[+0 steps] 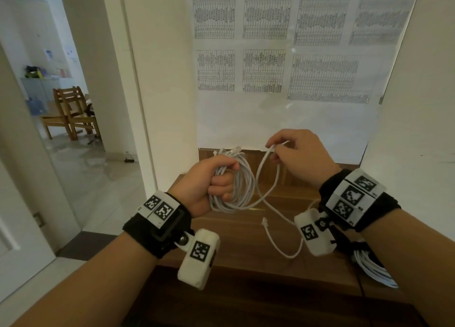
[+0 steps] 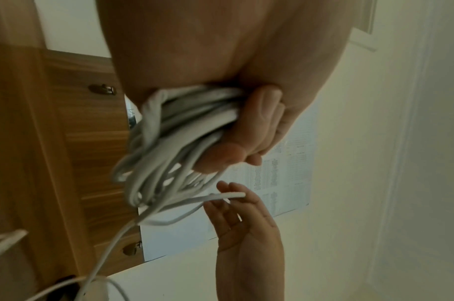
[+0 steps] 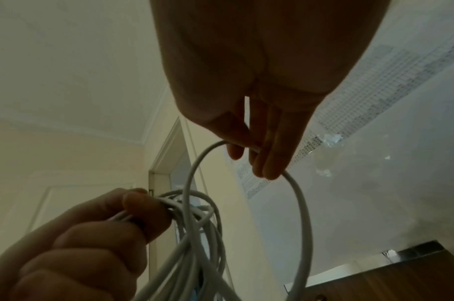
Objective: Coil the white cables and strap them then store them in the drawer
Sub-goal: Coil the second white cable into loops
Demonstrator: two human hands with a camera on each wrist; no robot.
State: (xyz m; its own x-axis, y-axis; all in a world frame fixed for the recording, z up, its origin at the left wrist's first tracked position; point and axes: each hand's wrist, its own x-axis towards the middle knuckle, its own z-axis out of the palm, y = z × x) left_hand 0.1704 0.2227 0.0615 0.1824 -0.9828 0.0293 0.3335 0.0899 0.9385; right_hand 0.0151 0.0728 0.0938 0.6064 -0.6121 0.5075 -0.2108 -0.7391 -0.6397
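Coil of white cable [image 1: 234, 186] sits in the left hand [image 1: 209, 186], at about 9 o'clock from the right hand [image 1: 300, 156]. Left fingers are clenched round the bundle, thumb over the top; the left wrist view shows the same fist wrapped round several loops [image 2: 174, 130]. Loops are thin, round, matte white, roughly oval, uneven in size, hanging below the fist. Clear plug ends [image 1: 232, 152] stick up at 12 o'clock above the left fist.

Right hand pinches one loose strand between thumb and fingertips [image 3: 267, 163]; other fingers loosely curled. From the pinch the strand arcs down at 6 o'clock, crosses over and runs back to the coil. In the right wrist view it forms one big open loop [image 3: 298, 203] beside the bundle in the left fist [image 3: 92, 244].

Loose tail [image 1: 278, 240] lies on the wooden cabinet top [image 1: 246, 230], curving toward 5 o'clock, ending in a small plug [image 1: 264, 220] resting on the wood. Second bundle of white cables [image 1: 374, 267] is partly hidden under the right forearm at 4 o'clock; how it is tied cannot be told.

Both hands are held above the cabinet top, near each other, not touching. Printed sheets [image 1: 270, 43] are on the wall at 12 o'clock. Wooden chair [image 1: 71, 112] stands through the doorway at 10 o'clock.
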